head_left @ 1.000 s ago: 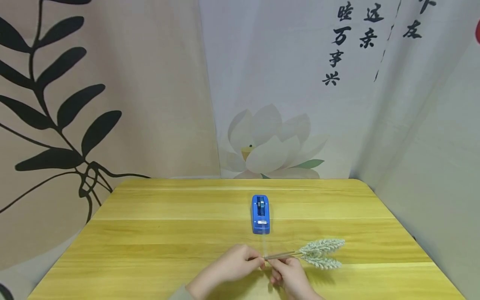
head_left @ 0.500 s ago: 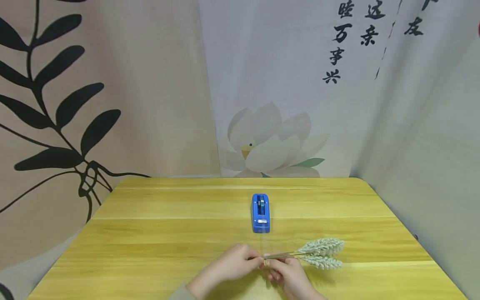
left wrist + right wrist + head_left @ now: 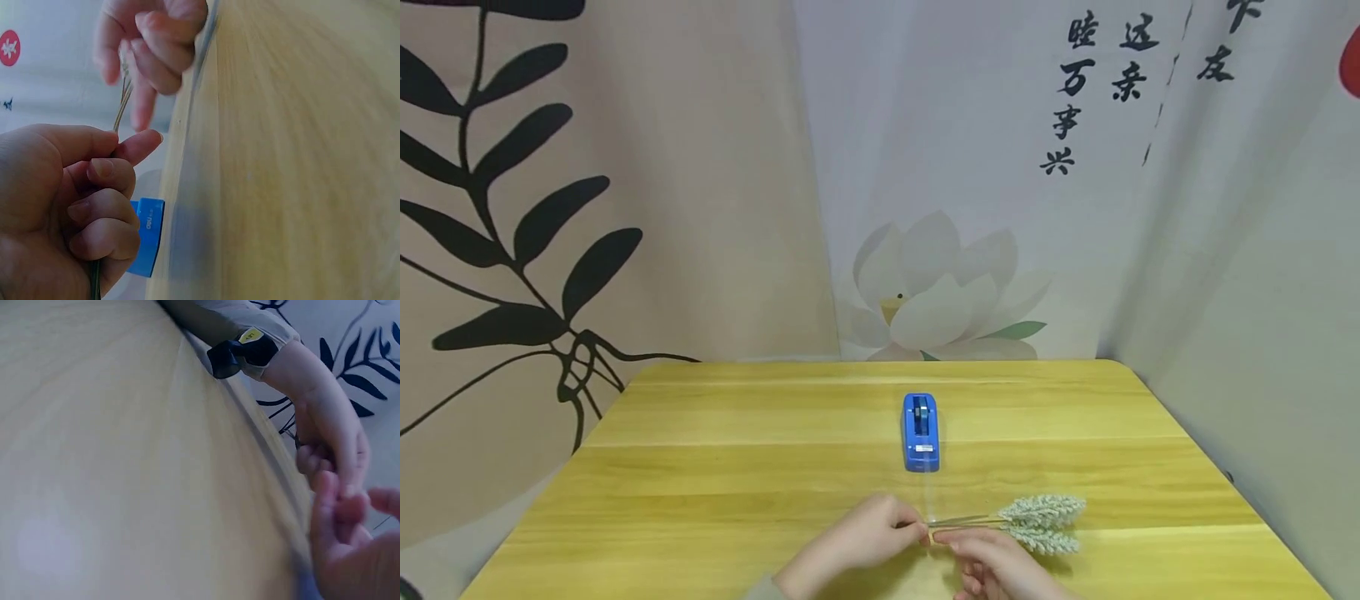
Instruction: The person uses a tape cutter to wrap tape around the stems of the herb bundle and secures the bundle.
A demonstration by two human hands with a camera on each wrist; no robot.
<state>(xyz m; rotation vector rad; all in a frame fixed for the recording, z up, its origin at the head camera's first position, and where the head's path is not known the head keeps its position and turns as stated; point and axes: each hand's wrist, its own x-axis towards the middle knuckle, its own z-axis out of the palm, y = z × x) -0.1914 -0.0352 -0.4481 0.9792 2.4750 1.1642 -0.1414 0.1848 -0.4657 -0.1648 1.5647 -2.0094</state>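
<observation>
In the head view my left hand (image 3: pixel 874 530) pinches the thin stems of pale green dried flower spikes (image 3: pixel 1043 523), whose fluffy heads point right. The left wrist view shows the stems (image 3: pixel 123 109) coming up between thumb and index finger. A narrow clear strip of tape (image 3: pixel 929 497) runs from the blue tape dispenser (image 3: pixel 921 433) down to the stems. My right hand (image 3: pixel 996 562) is just below the stems, index finger stretched toward the left fingertips. In the left wrist view that right hand (image 3: pixel 156 47) has its index finger extended and nothing visible in its grasp.
The wooden table (image 3: pixel 700 483) spreads around the hands, its far edge against a printed curtain (image 3: pixel 722 208). A black device with a yellow label (image 3: pixel 251 336) sits on the left wrist in the right wrist view.
My right hand has let go of the stems and drawn slightly down and right, its index finger now stretched out. The left hand keeps its pinch; the flower heads dip slightly.
</observation>
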